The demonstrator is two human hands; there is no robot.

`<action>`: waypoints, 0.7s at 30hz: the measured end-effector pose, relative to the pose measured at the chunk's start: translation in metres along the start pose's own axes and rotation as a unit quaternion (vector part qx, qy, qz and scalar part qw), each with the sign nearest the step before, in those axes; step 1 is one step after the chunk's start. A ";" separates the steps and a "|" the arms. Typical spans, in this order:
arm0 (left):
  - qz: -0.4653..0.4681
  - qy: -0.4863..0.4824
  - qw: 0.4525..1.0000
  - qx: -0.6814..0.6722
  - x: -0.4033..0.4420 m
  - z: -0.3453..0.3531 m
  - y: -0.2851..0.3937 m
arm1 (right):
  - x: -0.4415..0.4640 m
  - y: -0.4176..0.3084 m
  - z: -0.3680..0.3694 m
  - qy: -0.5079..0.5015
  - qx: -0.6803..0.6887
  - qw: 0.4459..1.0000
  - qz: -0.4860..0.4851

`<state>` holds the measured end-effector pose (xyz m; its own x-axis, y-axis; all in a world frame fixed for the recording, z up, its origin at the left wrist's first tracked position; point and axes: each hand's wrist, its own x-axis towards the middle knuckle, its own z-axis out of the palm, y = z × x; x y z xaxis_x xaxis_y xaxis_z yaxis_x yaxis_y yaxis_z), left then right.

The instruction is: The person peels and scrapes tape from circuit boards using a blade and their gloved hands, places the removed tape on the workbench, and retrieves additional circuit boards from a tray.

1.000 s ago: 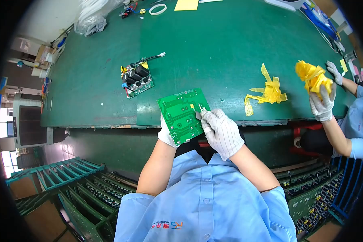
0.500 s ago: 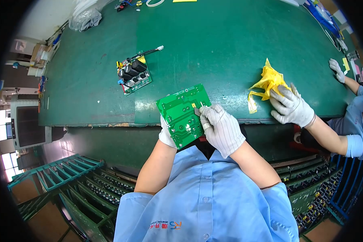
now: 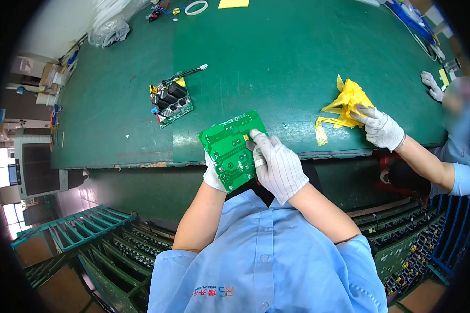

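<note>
A green circuit board [image 3: 227, 151] is tilted up in front of the table edge, its solder side facing me. My left hand [image 3: 213, 175], in a white glove, grips the board's lower left edge; most of its fingers are hidden behind it. On the board's right side lies my gloved right hand [image 3: 278, 167], index fingertip against the surface near a small yellow spot [image 3: 246, 137]. A small grey flat piece [image 3: 250, 146] shows between its thumb and fingers; its kind cannot be made out.
Another circuit board [image 3: 173, 101] with black capacitors and a cable lies on the green table [image 3: 235, 68]. To the right, a co-worker's gloved hand [image 3: 384, 128] touches crumpled yellow sheeting [image 3: 350, 99]. Green racks [image 3: 109, 255] holding boards stand below the table.
My right index finger has stretched out and slid up onto the board. The board has shifted slightly left in view. The co-worker's hand has drawn a little right on the yellow sheeting.
</note>
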<state>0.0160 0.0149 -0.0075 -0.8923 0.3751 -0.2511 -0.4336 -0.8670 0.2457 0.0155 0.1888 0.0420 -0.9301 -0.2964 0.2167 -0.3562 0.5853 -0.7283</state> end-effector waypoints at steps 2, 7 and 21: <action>-0.004 0.014 1.000 0.011 0.000 -0.003 0.000 | 0.002 0.002 -0.003 -0.030 -0.015 0.999 -0.031; -0.022 0.037 0.997 -0.056 0.001 -0.010 0.001 | 0.005 0.021 0.003 -0.047 0.047 0.996 -0.055; 0.033 0.100 0.994 -0.006 -0.004 -0.001 0.003 | -0.006 0.041 -0.042 -0.061 0.178 0.981 0.045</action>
<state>0.0187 0.0107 -0.0063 -0.8759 0.2456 -0.4154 -0.3722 -0.8916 0.2578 0.0023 0.2462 0.0381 -0.9309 -0.3570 0.0773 -0.1993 0.3192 -0.9265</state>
